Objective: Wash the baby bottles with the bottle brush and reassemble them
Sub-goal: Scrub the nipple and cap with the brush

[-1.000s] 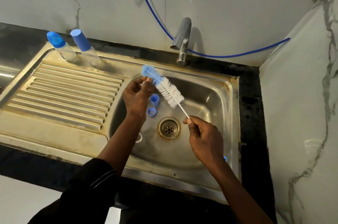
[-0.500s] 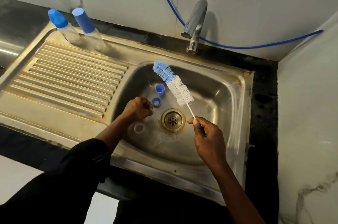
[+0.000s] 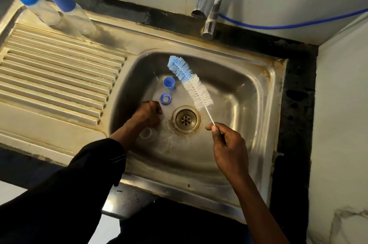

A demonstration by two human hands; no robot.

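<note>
My right hand (image 3: 229, 144) pinches the thin white handle of the bottle brush (image 3: 190, 82), whose blue and white bristles point up and left above the basin. Low in the sink basin (image 3: 239, 88), my left hand (image 3: 149, 112) has its fingers curled around the far end of a clear bottle (image 3: 146, 134) lying on the floor beside the drain (image 3: 186, 119); the grip itself is mostly hidden. A blue cap (image 3: 169, 83) and a blue ring (image 3: 165, 98) sit just beyond that hand. Two capped bottles (image 3: 39, 2) (image 3: 67, 6) stand at the drainboard's back.
The tap (image 3: 211, 0) hangs over the basin's back edge, with a blue hose (image 3: 278, 25) along the wall. The ribbed drainboard (image 3: 55, 76) lies to the left. A marble wall closes in on the right.
My left hand has dropped from beside the brush head down to the basin floor near the clear bottle. The brush has stayed held in my right hand, and the camera has moved closer.
</note>
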